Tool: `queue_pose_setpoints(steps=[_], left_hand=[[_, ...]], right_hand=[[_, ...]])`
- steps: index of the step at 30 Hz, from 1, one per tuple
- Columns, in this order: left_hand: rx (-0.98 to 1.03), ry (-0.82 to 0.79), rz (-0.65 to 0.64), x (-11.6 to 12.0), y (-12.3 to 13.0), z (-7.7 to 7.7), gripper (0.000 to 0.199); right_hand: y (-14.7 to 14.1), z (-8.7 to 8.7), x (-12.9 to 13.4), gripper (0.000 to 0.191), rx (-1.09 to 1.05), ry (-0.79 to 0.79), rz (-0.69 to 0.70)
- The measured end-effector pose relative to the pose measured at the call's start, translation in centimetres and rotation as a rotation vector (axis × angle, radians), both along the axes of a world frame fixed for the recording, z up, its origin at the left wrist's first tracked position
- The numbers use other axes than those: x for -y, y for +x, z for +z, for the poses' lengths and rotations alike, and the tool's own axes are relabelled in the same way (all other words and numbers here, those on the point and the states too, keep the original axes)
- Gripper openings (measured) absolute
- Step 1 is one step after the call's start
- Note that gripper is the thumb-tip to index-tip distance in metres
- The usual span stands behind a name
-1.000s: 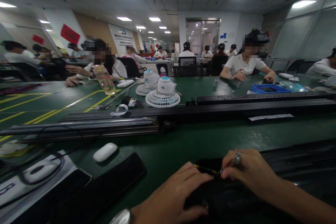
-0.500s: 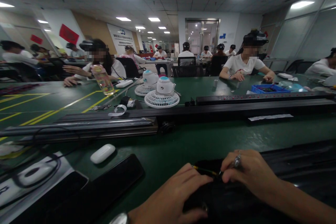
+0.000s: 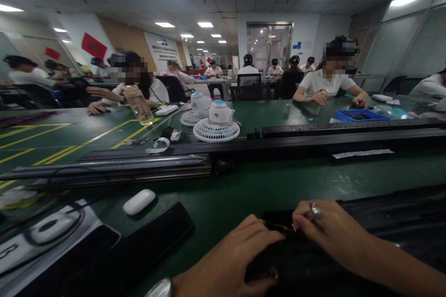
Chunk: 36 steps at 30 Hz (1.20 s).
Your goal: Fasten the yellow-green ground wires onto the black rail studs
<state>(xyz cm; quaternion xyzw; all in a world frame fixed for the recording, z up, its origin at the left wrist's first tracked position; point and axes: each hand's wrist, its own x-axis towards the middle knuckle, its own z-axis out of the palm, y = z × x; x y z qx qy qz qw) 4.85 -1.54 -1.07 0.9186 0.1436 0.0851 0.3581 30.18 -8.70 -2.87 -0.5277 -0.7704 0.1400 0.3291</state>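
Observation:
Low in the view, my left hand (image 3: 240,253) lies over a black item (image 3: 296,264), its thumb apart from the bent fingers and resting near a small metal spot. A thin yellow-green wire (image 3: 275,224) runs from its fingertips toward my right hand (image 3: 324,225). The right thumb and forefinger are pinched at the wire's end, beside a tiny shiny piece; what they grip is too small to name. The black item's shape is hard to make out in the dark.
Left of my hands lie a dark flat slab (image 3: 149,246), a white oval case (image 3: 139,202) and cables. Long black bars (image 3: 265,148) cross the green table (image 3: 209,199). Beyond stand white fans (image 3: 216,123), a bottle (image 3: 138,104) and a blue tray (image 3: 362,116). People sit opposite.
The view has shifted slightly. My right fingers have turned and shifted a little at the wire's end, while my left hand keeps nearly the same pose.

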Motion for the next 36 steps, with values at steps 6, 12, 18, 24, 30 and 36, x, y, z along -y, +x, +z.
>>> queue_pose_setpoints(steps=[6, 12, 18, 24, 30, 36], left_hand=[[0.035, -0.008, -0.020, 0.0, 0.2, 0.5, 0.062], [-0.010, -0.019, -0.008, -0.1, -0.2, 0.3, 0.055], [-0.010, -0.019, -0.001, -0.1, -0.1, 0.5, 0.053], [-0.037, -0.028, -0.019, -0.2, -0.2, 0.6, 0.057], [-0.026, -0.004, -0.009, -0.3, -0.3, 0.1, 0.058], [-0.036, -0.029, 0.000, -0.2, 0.1, 0.3, 0.057]], right_hand=[[0.5, 1.0, 0.3, 0.033, -0.055, -0.098, -0.045], [0.7, 0.5, 0.1, 0.033, -0.058, -0.027, -0.088], [0.7, 0.1, 0.1, 0.029, -0.061, 0.009, -0.035], [0.7, 0.1, 0.1, 0.030, -0.029, 0.019, -0.005], [0.8, -0.4, -0.2, 0.025, -0.011, 0.007, 0.009], [0.7, -0.4, -0.3, 0.024, 0.027, -0.010, 0.019]])
